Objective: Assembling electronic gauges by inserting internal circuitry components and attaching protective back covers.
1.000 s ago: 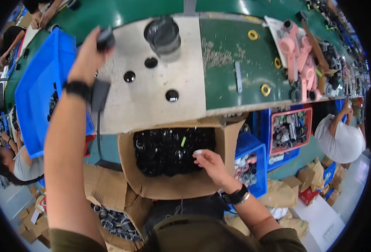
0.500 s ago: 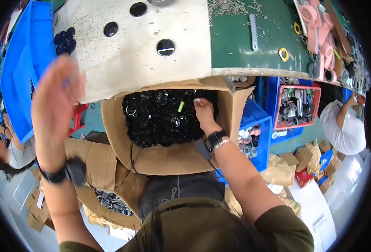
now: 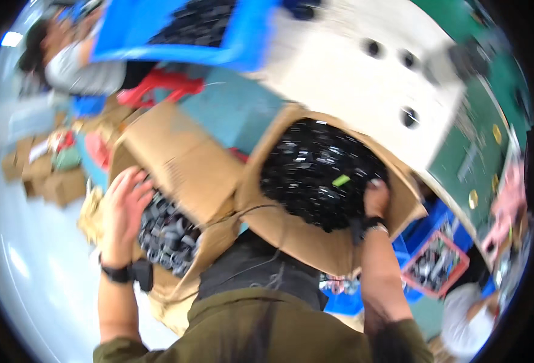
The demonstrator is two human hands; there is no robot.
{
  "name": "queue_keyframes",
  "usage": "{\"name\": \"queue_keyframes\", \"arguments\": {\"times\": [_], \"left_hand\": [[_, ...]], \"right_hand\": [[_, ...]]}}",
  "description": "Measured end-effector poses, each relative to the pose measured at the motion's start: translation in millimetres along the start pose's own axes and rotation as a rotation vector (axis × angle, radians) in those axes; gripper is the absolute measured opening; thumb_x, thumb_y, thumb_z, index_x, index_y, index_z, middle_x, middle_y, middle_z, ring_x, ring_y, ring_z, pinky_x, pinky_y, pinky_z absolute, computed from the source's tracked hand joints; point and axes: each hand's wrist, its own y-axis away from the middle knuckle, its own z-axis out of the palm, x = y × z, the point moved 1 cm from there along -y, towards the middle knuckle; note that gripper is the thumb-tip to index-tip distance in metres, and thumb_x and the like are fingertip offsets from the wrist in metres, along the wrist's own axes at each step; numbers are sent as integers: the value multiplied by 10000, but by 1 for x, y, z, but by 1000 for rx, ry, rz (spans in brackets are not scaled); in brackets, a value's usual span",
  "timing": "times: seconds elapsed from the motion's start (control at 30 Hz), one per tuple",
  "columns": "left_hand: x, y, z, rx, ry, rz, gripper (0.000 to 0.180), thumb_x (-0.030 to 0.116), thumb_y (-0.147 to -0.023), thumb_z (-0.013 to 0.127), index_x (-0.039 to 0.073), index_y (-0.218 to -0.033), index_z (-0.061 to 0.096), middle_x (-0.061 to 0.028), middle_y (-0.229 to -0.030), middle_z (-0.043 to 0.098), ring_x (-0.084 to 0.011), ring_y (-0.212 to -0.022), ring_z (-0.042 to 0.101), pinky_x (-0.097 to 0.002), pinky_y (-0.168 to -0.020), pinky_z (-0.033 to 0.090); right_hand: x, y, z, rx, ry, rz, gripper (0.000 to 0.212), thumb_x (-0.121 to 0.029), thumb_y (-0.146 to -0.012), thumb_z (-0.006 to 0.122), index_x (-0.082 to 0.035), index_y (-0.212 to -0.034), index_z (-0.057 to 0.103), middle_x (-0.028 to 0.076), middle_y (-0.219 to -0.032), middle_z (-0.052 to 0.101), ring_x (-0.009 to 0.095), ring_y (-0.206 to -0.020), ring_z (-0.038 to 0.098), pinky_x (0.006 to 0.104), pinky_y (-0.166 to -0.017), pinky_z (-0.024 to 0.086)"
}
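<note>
The left hand (image 3: 126, 206) hangs in the air at the edge of an opened cardboard box (image 3: 215, 239), its fingers apart and nothing visible in them. Beside it in that box lie loose grey ring-shaped parts (image 3: 169, 242), some pale, some nearly black, tumbled at all angles. The right hand (image 3: 377, 198) is at the right side of a heap of glossy black parts (image 3: 315, 160), its fingers curled; something whitish shows at the fingertips, but I cannot tell whether they are clamped on anything. The black parts look small, smooth and dark, with white glints, and a bright green strip (image 3: 341, 180) lies on top of them.

The heap fills much of a second cardboard box (image 3: 306, 245), whose flaps stand open; a thin dark cable (image 3: 258, 207) runs across its near left corner. Right of this, a pink-red crate (image 3: 459, 273) holds mixed grey, white and dark pieces. Farther off, a blue bin (image 3: 249, 51) contains flat black pieces (image 3: 197, 24), and black discs (image 3: 409, 117) lie spaced out on a white work surface (image 3: 339, 91).

Motion blur softens the black parts' outlines, the blue bin is cut off above, and the right fingertips are indistinct.
</note>
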Motion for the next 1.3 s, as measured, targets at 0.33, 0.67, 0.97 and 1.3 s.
{"name": "queue_keyframes", "arguments": {"times": [0.33,0.67,0.97,1.3], "left_hand": [[-233,-142,-206,201,-746,-222,399,258,-786,578,14,-1091,495,-154,-1034,557,-252,-855,566,-349,-729,468],[-271,-193,-138,-245,-1195,33,841,334,-538,738,-5,-1229,400,-227,-1117,512,-338,-1056,482,-331,-906,385],[-115,-42,-146,-426,66,0,578,178,-667,713,31,-1145,423,-58,-1006,541,-145,-918,534,-270,-748,466],[-6,111,-3,-1212,586,-142,758,447,-590,669,-52,-1103,421,-153,-1014,522,-220,-873,570,-293,-746,481]], "right_hand": [[-58,102,-62,-445,-797,280,267,-56,-850,495,-60,-1117,487,13,-764,541,154,-633,619,202,-504,493],[-105,170,-71,-556,-838,228,267,-40,-849,479,-41,-1116,492,48,-850,591,188,-625,625,240,-520,503],[-221,243,-118,-828,-982,-67,423,77,-789,506,-16,-1185,391,152,-1027,568,236,-787,629,288,-682,532],[-295,352,-254,-241,-150,-1247,416,-99,-682,696,-20,-1055,530,119,-798,608,240,-647,609,301,-557,493]]}}
